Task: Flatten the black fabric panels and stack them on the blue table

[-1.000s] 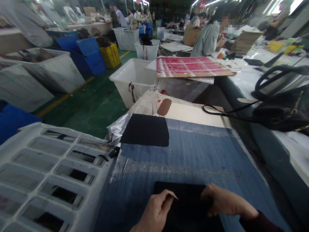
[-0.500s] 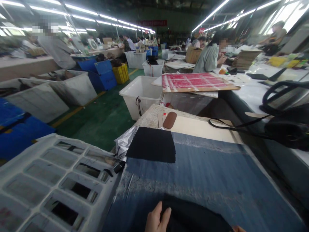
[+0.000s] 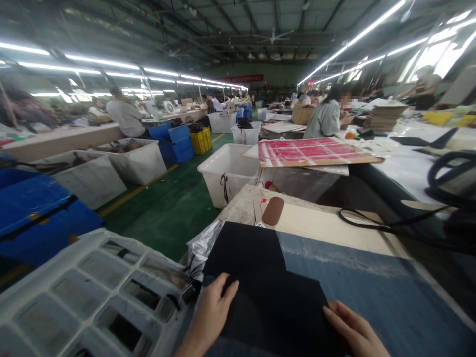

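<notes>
In the lower middle of the frame, the left hand (image 3: 213, 307) pinches the left edge of a sheet (image 3: 277, 307) spanning the gap to the right hand (image 3: 351, 325), lower right, which grips its right edge. Its far left edge blurs into a second piece (image 3: 243, 248); fingers beneath are hidden. It looks matt black, plain, fairly flat.

Yellow crate (image 3: 202, 141) beside blue bin (image 3: 181, 145); green floor (image 3: 174, 210).
</notes>
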The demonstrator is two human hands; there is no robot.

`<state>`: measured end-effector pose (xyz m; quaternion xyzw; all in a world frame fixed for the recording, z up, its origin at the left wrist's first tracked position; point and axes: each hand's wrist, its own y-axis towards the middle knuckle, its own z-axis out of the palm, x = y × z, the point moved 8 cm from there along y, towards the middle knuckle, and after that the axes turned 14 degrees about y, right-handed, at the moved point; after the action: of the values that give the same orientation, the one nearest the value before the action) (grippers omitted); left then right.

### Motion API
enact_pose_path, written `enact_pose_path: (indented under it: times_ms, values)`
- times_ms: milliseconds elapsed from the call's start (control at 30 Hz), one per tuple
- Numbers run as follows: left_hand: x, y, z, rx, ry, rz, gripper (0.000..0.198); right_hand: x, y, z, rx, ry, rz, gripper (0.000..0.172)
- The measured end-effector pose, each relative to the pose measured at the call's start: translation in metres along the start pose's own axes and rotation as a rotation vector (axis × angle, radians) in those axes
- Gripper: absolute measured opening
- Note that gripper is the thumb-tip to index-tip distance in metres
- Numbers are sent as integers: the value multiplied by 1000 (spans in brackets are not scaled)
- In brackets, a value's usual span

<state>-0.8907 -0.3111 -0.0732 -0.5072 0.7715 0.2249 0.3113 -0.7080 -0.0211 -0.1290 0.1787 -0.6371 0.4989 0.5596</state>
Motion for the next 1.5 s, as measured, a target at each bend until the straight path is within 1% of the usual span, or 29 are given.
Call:
enact_pose_path:
  times_ms: [67,133,167,233,333,433,633,733,967,1167,1500]
  values:
    - [10,35,-17,-33,89,18,34,13,29,40,74,65,-8,46]
    - [30,69,-25,-29,267,-49,33,21,61,66,68,22,-18,45]
    - [40,84,-26,-16,350,-92,32,24,77,74,44,-50,-28,42]
    - [58,106,-25,10,443,-154,29,26,107,85,1,-225,-58,37]
    - [76,124,-19,23,470,-193,26,26,137,93,-22,-397,-116,35]
    - [84,128,-14,25,495,-210,26,24,149,93,-31,-478,-172,34]
    - [93,130,-9,36,505,-242,30,23,149,91,-47,-628,-255,38]
    - [97,130,-10,26,499,-253,31,23,150,91,-60,-652,-275,40]
    - [99,130,-12,5,479,-253,30,22,151,92,-57,-690,-279,43]
    - [100,131,-12,3,486,-275,30,18,153,91,-50,-689,-223,43]
    - [100,136,-8,54,491,-274,32,24,149,89,-112,-633,-226,32]
